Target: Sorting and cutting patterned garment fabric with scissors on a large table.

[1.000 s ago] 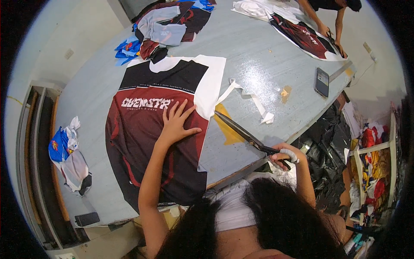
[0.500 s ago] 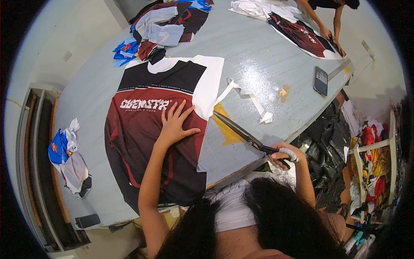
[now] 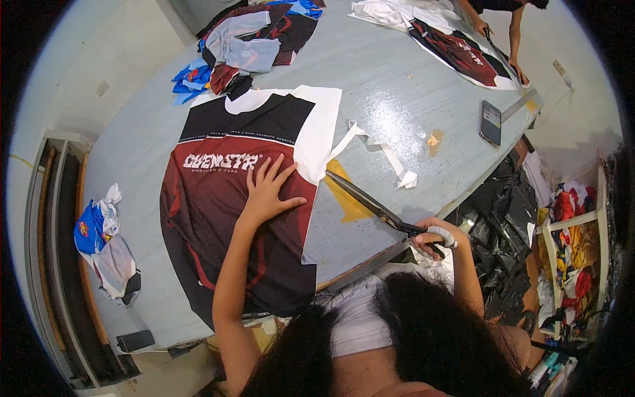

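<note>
A black and dark red printed shirt panel point(image 3: 225, 225) lies flat on the grey table before me, white fabric point(image 3: 325, 112) edging its neck and right side. My left hand point(image 3: 268, 192) rests on the panel with fingers spread, just below its white lettering. In my right hand point(image 3: 433, 237) I grip long fabric scissors point(image 3: 364, 198) by their handles, one of which is wrapped in white. Their tips touch or nearly touch the white edge at the panel's right side; whether cloth lies between the blades is too small to tell. A narrow white fabric strip point(image 3: 387, 153) lies beyond the blades.
A pile of printed cloth pieces point(image 3: 248, 49) lies at the far left. A phone point(image 3: 490, 122) is near the right edge. Another person's hand point(image 3: 519, 73) rests by a similar panel point(image 3: 460, 56) at the far right. Black plastic point(image 3: 499, 225) fills the space beside the table.
The other person's hands have shifted apart along the far panel. My hands, the scissors and the near panel stay practically where they were.
</note>
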Action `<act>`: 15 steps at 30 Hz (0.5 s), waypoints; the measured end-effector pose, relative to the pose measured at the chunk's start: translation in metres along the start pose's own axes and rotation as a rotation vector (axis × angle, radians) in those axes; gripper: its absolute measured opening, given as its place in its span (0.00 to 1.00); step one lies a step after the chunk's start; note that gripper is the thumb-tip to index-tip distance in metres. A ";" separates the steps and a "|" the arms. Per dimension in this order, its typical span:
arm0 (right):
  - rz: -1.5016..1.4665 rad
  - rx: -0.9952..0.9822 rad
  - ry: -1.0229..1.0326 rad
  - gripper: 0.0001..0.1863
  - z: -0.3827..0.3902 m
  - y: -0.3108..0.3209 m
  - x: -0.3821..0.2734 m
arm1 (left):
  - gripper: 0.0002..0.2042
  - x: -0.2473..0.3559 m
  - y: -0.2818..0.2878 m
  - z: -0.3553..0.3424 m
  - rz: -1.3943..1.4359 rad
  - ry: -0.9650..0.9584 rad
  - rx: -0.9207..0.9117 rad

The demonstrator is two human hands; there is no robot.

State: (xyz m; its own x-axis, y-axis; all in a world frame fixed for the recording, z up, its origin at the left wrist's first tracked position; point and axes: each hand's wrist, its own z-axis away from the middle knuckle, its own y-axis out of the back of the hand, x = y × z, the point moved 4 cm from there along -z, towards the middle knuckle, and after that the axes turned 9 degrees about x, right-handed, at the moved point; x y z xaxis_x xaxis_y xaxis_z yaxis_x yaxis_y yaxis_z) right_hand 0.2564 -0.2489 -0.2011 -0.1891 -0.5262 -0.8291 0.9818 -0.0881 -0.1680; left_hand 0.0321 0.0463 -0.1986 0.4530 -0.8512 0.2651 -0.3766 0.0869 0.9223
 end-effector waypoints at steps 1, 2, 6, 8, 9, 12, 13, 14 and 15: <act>0.002 0.004 -0.002 0.19 -0.001 0.001 0.001 | 0.40 0.000 0.000 0.000 0.002 0.001 -0.002; 0.004 0.009 -0.004 0.19 -0.001 0.001 0.003 | 0.40 0.000 0.000 0.000 0.002 0.001 -0.002; 0.011 0.022 -0.002 0.18 -0.001 0.002 0.005 | 0.40 0.000 -0.001 0.000 -0.010 -0.005 0.000; 0.031 0.067 0.018 0.17 0.002 -0.001 -0.002 | 0.40 0.000 -0.001 0.000 -0.014 -0.004 0.000; 0.032 0.066 0.018 0.17 0.002 -0.001 -0.002 | 0.40 -0.001 -0.002 0.000 -0.010 -0.003 -0.002; 0.000 0.036 -0.015 0.17 0.002 -0.001 -0.001 | 0.40 -0.001 -0.002 0.001 -0.006 -0.002 -0.004; -0.010 0.038 -0.017 0.17 0.002 0.000 0.000 | 0.40 -0.001 -0.001 0.001 -0.005 -0.003 -0.005; -0.021 0.040 -0.020 0.17 0.002 0.000 0.002 | 0.40 -0.001 -0.001 0.001 -0.005 -0.003 -0.004; -0.020 0.040 -0.020 0.17 0.003 0.000 0.000 | 0.40 0.000 -0.001 0.000 -0.001 -0.004 -0.004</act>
State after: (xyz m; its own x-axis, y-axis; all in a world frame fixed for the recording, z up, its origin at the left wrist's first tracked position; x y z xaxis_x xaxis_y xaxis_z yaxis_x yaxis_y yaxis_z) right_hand 0.2561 -0.2512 -0.2000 -0.2088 -0.5408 -0.8148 0.9778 -0.1323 -0.1627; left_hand 0.0318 0.0464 -0.1995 0.4499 -0.8535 0.2628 -0.3730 0.0878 0.9237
